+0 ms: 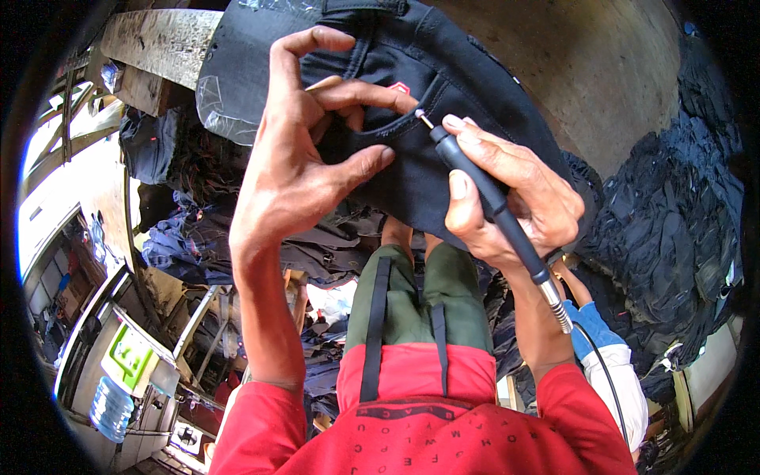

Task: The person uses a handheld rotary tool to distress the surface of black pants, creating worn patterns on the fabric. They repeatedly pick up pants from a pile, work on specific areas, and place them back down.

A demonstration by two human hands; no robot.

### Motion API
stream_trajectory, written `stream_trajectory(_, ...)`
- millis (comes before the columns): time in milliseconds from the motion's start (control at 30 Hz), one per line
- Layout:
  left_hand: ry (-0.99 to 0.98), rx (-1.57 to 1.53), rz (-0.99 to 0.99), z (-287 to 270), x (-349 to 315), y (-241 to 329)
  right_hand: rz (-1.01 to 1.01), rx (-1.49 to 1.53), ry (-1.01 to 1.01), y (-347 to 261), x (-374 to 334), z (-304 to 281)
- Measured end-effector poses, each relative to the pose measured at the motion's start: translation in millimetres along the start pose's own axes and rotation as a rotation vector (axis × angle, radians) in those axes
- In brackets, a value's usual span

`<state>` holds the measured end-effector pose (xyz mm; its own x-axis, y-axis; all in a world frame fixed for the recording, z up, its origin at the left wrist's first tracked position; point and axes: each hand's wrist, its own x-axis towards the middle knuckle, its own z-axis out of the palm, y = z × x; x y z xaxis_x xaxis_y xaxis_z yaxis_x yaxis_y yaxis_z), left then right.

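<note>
A black pair of trousers (443,79) lies stretched over a dark rounded board (229,63) in front of me. My left hand (305,146) rests on the cloth with thumb and fingers spread apart; its index fingertip touches the curved pocket edge by a small red label (399,89). My right hand (518,186) is closed like a pen grip around a slim black rotary handpiece (484,176) with a cord. Its small pale tip meets the pocket edge right beside my left index finger. What lies under the cloth is hidden.
Heaps of dark garments (657,206) lie at the right, with more dark cloth (190,237) at the left. The handpiece's black cord (606,364) runs down past my right arm. A water jug (111,409) stands at lower left. Another person (606,356) is close at right.
</note>
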<state>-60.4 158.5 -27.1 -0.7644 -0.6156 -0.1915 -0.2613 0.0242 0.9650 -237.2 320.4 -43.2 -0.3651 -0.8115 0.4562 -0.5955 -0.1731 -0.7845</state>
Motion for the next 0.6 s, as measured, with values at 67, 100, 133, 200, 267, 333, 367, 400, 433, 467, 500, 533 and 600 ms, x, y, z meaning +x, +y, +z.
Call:
stream_trajectory(67,-0.005,0.001,0.003,0.0,-0.4,0.3,0.007,-0.004,0.002,-0.2,0.4,-0.8)
stream_trajectory(100,-0.006,-0.014,-0.013,-0.3,-0.8,0.6,0.012,-0.002,0.002,-0.4,0.5,-1.1)
stream_trajectory(133,-0.006,-0.028,-0.028,-0.4,-1.0,0.8,0.018,0.001,0.001,-0.6,0.7,-1.6)
stream_trajectory(200,-0.010,-0.038,-0.034,-0.9,-0.6,0.7,0.024,-0.012,-0.005,-0.6,1.0,-2.3)
stream_trajectory(267,-0.016,-0.012,-0.016,-1.0,0.3,0.3,0.025,-0.015,0.002,-0.1,1.2,-2.5)
stream_trajectory(333,-0.026,0.008,0.006,-1.1,0.5,0.3,0.025,-0.007,0.021,0.5,1.1,-2.2)
stream_trajectory(367,-0.030,0.027,0.015,-1.3,0.5,0.2,0.027,-0.007,0.026,0.8,1.1,-1.8)
stream_trajectory(400,-0.026,0.022,0.009,-0.8,0.1,0.4,0.036,-0.005,0.032,0.6,0.9,-1.8)
stream_trajectory(433,-0.022,0.017,0.003,-0.5,-0.6,0.5,0.044,-0.004,0.038,0.3,0.8,-1.3)
stream_trajectory(467,-0.018,0.013,-0.002,-0.3,-0.7,0.7,0.050,-0.016,0.044,-0.1,0.9,-1.3)
stream_trajectory(500,-0.023,0.022,0.005,-0.2,-1.0,0.8,0.056,-0.028,0.051,-0.8,1.0,-1.2)
stream_trajectory(533,-0.027,0.031,0.013,-0.1,-0.5,0.5,0.056,-0.039,0.060,-1.2,1.4,-0.9)
stream_trajectory(600,-0.036,0.030,0.029,0.0,0.6,-0.4,0.069,-0.042,0.069,-2.5,2.2,-0.5)
